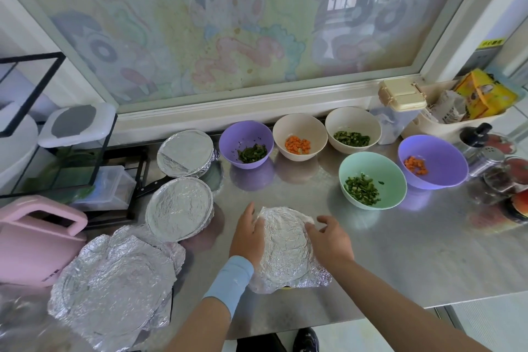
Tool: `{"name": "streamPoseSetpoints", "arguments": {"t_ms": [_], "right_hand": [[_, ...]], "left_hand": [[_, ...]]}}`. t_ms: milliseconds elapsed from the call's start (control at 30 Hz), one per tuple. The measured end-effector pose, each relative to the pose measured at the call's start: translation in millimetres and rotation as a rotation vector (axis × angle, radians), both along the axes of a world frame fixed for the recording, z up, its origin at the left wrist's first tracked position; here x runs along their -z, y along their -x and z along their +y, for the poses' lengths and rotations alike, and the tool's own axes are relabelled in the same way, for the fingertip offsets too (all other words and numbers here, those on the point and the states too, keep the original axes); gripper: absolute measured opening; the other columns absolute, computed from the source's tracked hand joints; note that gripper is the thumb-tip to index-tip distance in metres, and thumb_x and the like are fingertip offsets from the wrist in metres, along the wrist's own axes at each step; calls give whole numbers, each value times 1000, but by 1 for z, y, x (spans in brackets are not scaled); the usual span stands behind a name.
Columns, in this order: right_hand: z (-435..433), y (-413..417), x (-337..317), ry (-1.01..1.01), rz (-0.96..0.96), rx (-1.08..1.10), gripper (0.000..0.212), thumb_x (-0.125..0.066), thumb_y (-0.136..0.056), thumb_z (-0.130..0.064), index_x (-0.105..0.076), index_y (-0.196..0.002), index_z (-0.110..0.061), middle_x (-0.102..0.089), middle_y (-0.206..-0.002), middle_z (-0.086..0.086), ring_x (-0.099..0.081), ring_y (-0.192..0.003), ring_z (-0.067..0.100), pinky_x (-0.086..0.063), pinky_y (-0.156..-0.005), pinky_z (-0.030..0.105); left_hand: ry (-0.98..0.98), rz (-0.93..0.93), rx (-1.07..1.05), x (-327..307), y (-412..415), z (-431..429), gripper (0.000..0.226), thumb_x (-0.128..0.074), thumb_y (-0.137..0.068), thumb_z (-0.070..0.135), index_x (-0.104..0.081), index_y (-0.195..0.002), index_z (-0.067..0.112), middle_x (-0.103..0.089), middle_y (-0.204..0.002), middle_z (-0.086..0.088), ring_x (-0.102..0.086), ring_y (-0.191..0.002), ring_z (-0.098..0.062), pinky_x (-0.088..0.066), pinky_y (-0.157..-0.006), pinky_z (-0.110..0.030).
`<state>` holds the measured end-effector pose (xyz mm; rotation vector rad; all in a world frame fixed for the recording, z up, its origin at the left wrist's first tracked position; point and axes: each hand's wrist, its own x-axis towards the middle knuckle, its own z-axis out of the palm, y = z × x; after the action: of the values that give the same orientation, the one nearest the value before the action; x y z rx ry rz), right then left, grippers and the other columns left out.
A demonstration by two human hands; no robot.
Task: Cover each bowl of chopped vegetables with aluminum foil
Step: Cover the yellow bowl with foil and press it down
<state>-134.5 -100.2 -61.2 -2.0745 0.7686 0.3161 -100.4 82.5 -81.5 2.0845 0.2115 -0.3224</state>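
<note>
A sheet of aluminum foil (285, 248) lies over a bowl at the front middle of the steel counter. My left hand (248, 234) presses the foil's left side with curled fingers. My right hand (328, 240) curls over its right rim. Two foil-covered bowls stand to the left, one near (180, 208) and one far (185, 151). Uncovered bowls hold chopped vegetables: a purple bowl of greens (246, 143), a beige bowl of carrot (299, 136), a beige bowl of greens (353, 128), a mint bowl of greens (371, 180) and a purple bowl of carrot (433, 161).
Crumpled loose foil sheets (114, 280) are piled at the front left beside a pink appliance (34, 240). A black wire rack (57, 137) stands at the left. Jars and a shaker (491, 157) crowd the right edge; a beige tub (445, 120) sits behind.
</note>
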Motion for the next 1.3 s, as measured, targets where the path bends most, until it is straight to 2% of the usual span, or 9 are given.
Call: {"name": "streamPoseSetpoints", "arguments": {"t_ms": [133,233,300,500,667,867,1033,1167,1300], "right_hand": [[-4,-2,1,-48,-51,28,28,-67,-89,-35,-63,-113,-21,-62,-82,-6,-60,-76,12,-49,-71,27],[-4,-3,2,-101,-104,47,23,-70,-88,-26,-64,-110,-21,-63,-83,-6,-59,-72,10,-47,-67,25],[-4,-4,-1,-101,-142,56,18,-70,-88,-23,-65,-105,-22,-63,-82,-7,-58,-70,9,-44,-63,21],[2,-6,-8,-30,-172,49,4,-56,-95,-24,-60,-95,-23,-64,-86,-5,-59,-80,16,-43,-70,27],[5,-6,-5,97,-149,-4,10,-44,-100,-25,-54,-97,-25,-62,-91,-1,-57,-82,22,-42,-69,31],[4,-5,-7,199,-151,-145,24,-44,-99,-45,-59,-99,-25,-64,-88,-3,-58,-83,21,-43,-69,31],[-3,-5,-5,197,-143,-109,30,-52,-94,-51,-59,-83,-24,-62,-72,-5,-59,-74,19,-48,-64,32],[-9,-2,-1,216,-77,-90,32,-48,-97,-48,-55,-83,-20,-61,-73,-1,-57,-71,18,-47,-63,33],[-6,-4,2,241,-60,-132,30,-44,-98,-47,-53,-92,-19,-63,-84,1,-58,-78,24,-44,-65,33]], "left_hand": [[87,298,-63,0,-10,10,46,-38,-94,44,-64,-116,13,-60,-123,-5,-56,-111,-21,-39,-100,-35],[72,256,-99,2,-6,15,34,-42,-101,30,-67,-109,9,-68,-110,-8,-58,-96,-19,-44,-80,-28],[185,233,-146,0,-3,17,22,-51,-98,25,-70,-106,17,-71,-102,1,-62,-90,-14,-44,-70,-22],[302,112,-246,-4,5,18,18,-57,-94,30,-71,-103,36,-71,-109,10,-64,-105,-12,-49,-100,-37],[352,105,-373,-10,8,16,15,-69,-84,22,-71,-93,34,-72,-97,9,-67,-95,-14,-54,-91,-36],[50,149,-256,-16,-3,23,27,-74,-82,32,-54,-96,23,-61,-97,1,-59,-88,-18,-48,-84,-33],[167,122,-275,-21,-8,24,32,-66,-86,40,-57,-110,22,-64,-99,5,-60,-87,-14,-51,-87,-36],[101,124,-245,-17,2,27,29,-69,-85,28,-56,-111,28,-60,-102,9,-60,-93,-12,-46,-86,-29],[11,-18,-219,-10,10,26,32,-69,-85,17,-60,-114,25,-58,-114,2,-58,-100,-14,-47,-92,-30]]}}
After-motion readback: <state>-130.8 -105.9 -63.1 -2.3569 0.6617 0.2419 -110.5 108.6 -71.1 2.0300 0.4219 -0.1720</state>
